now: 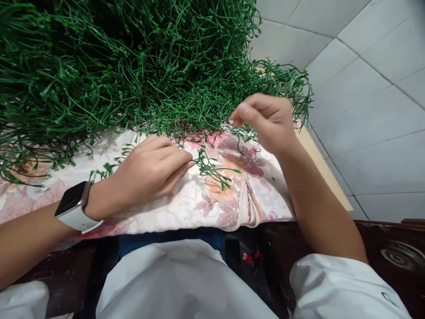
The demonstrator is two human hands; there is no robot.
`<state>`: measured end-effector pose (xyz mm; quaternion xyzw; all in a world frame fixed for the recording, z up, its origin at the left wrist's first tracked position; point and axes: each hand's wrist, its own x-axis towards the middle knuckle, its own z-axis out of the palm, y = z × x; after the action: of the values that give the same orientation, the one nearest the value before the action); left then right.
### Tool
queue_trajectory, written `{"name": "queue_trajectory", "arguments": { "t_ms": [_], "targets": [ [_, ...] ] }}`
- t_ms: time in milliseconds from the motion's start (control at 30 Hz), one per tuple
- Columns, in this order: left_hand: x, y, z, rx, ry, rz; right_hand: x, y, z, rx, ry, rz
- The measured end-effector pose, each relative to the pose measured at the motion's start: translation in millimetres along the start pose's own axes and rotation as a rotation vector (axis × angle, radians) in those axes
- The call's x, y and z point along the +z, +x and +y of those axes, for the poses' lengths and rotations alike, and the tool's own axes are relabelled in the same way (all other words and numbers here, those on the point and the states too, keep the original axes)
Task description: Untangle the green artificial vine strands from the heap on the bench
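My left hand (pixel 156 166) rests low over the floral cloth (pixel 186 204), its thumb and fingers pinching a small green plastic sprig (pixel 212 170) whose forked stems spread out to the right. Over the right part of the cloth, my right hand (pixel 264 117) is raised with its fingers curled together, near the edge of a large heap of green plastic stems (pixel 149 75). Whether anything small is between its fingertips I cannot make out. More green stem ends (pixel 104 170) show beside my left wrist, partly hidden by the hand.
The green heap fills the back and left of the cloth-covered surface. White tiled wall (pixel 375 119) rises at the right, with a pale yellow board edge (pixel 327 170) beside the cloth. Dark carved wood (pixel 398 252) shows at the lower right.
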<state>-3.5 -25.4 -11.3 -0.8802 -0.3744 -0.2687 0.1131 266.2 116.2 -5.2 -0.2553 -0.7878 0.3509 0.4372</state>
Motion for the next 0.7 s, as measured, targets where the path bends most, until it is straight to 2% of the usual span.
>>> {"name": "queue_trajectory", "arguments": {
  "t_ms": [100,233,367,600,700],
  "targets": [
    [1.6,-1.6,-0.1,-0.011,-0.013,0.021,30.3,-12.3,-23.7,0.029,0.130,-0.264],
    [3.5,-3.7,0.8,-0.029,-0.024,-0.008,46.7,-20.3,-31.1,0.024,0.270,-0.425],
    [4.0,-3.9,1.3,-0.044,-0.036,-0.042,48.0,-22.5,-29.4,0.054,0.305,-0.444],
    [1.5,-3.3,-2.4,-0.036,-0.059,-0.058,47.2,-23.5,-38.1,0.238,0.406,-0.406],
    [0.0,-2.7,-3.8,-0.034,-0.009,-0.049,46.9,-21.8,-39.2,0.228,0.424,-0.391]
  ]
}}
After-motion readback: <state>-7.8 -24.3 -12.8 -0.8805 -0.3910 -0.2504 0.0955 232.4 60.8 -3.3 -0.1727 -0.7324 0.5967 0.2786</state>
